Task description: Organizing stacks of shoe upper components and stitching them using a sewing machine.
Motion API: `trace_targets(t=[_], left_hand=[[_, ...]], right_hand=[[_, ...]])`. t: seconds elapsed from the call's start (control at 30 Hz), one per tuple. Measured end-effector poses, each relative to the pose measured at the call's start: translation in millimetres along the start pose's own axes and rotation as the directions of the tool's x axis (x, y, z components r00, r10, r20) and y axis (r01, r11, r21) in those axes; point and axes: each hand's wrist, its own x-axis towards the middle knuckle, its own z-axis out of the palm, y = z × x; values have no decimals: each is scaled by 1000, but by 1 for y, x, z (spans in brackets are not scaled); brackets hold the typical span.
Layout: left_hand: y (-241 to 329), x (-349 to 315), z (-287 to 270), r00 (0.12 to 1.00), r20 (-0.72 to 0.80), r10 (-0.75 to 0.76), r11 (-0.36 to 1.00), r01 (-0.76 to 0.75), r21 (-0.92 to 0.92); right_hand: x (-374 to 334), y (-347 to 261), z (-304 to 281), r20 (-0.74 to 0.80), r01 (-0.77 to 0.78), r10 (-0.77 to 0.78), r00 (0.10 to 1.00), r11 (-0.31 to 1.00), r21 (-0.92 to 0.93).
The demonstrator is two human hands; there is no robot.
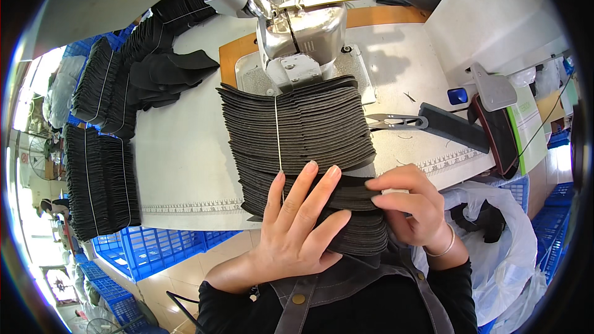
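The fanned stack of dark fabric pieces (297, 130) lies in the middle of the white work table (179, 173), running from the sewing machine's metal presser area (303, 37) at the far end to the near edge, with a thin white thread (278, 136) crossing over it. The left hand (294, 222) lies flat on the near end of the stack, fingers spread wide and pressing down on the top pieces. The right hand (405, 204) sits just beside it to the right, fingers curled narrow, pinching the edge of the pieces at the stack's near right corner. To the right of the stack lie small thread snips (396, 122) and a dark flat block (455, 127). On the far left of the table rest more tied bundles of dark pieces (124, 80), and another bundle (99, 185) stands at the left over blue plastic crates (142, 247). A white plastic bag (507, 241) hangs at the near right.
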Motion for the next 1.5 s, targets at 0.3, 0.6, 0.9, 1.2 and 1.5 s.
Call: trace_targets(t=[0.3, 0.6, 0.9, 1.2, 1.5], left_hand=[[1, 15, -24, 971, 236, -32, 998, 17, 65], [-11, 10, -16, 986, 162, 41, 996, -53, 67], [-9, 18, -19, 980, 200, 1, 1000, -5, 20], [-9, 18, -20, 975, 223, -17, 1000, 20, -12], [-10, 19, -20, 977, 214, -10, 1000, 16, -26]], right_hand=[[9, 0, -8, 90, -84, 72, 993, 986, 141], [10, 2, -14, 166, -156, 117, 979, 957, 244], [16, 10, -3, -82, 20, -53, 995, 933, -360], [16, 6, 3, -41, 42, -64, 997, 917, -397], [18, 7, 5, -44, 71, -87, 995, 954, -290]])
